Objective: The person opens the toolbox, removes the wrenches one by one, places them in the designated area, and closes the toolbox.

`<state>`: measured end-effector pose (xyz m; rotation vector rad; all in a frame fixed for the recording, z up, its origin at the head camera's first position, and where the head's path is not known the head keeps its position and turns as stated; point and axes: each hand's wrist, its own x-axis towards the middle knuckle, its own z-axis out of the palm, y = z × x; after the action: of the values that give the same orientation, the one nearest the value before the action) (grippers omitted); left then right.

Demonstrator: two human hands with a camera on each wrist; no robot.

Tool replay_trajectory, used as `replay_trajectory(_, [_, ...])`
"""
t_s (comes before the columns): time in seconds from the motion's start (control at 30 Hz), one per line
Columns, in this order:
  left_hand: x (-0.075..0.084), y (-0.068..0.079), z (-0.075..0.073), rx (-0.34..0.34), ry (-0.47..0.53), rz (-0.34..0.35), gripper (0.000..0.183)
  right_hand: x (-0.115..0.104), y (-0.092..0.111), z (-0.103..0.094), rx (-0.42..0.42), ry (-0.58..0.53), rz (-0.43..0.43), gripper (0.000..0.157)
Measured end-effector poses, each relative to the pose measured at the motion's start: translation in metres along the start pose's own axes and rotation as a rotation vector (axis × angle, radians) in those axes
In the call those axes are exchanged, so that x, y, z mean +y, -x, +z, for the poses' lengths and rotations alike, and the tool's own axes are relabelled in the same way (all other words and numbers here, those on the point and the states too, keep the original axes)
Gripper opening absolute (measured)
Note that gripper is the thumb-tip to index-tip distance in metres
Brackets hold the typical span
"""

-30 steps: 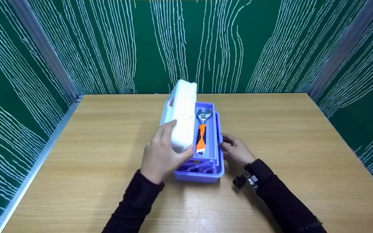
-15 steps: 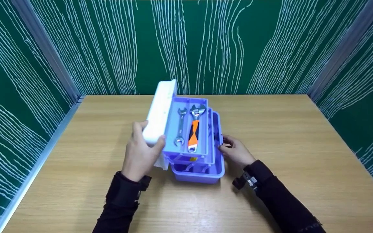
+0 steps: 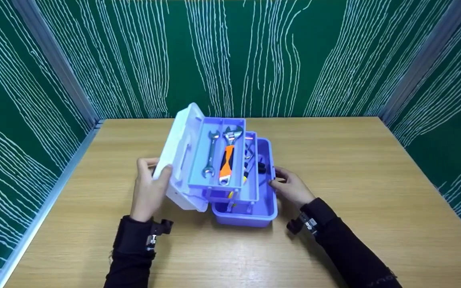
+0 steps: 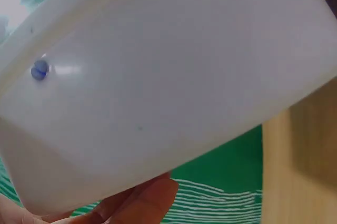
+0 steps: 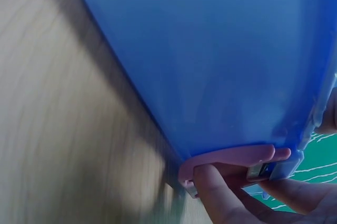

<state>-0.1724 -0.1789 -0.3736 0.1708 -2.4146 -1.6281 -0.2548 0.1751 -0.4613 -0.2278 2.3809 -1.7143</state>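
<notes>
A purple toolbox sits mid-table with its white lid swung out to the left. My left hand grips the lid's outer edge, thumb on the near side. My right hand holds the toolbox's right side at the rim; in the right wrist view its fingers curl at a pink latch. The raised upper tray carries an open-end wrench and an adjustable wrench with an orange-black handle. Smaller tools, partly hidden, lie in the lower tray.
Black handles show in the bottom of the toolbox. The wooden table is bounded by green walls with white wavy lines at the back and sides.
My left hand has swung the lid leftward and down, and the trays have fanned out, uncovering the open-end wrench and the lower tools. My right hand stays at the toolbox's side.
</notes>
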Motion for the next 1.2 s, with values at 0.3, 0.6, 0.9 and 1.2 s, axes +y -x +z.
replay_trajectory(0.3, [-0.023,-0.010,-0.019,-0.128,0.112,-0.053,0.052,0.000,0.000,0.001,0.000,0.002,0.009,0.061])
replay_trajectory(0.6, [-0.044,-0.021,-0.019,-0.064,0.406,-0.174,0.040,0.000,0.001,0.000,-0.004,-0.031,-0.013,0.059])
replay_trajectory(0.9, [-0.059,-0.026,-0.022,-0.069,0.331,-0.255,0.046,-0.002,0.001,0.000,0.011,-0.004,-0.002,0.060])
replay_trajectory(1.2, [-0.075,-0.026,-0.023,-0.080,0.370,-0.308,0.034,-0.004,0.002,0.001,0.004,-0.018,0.002,0.060])
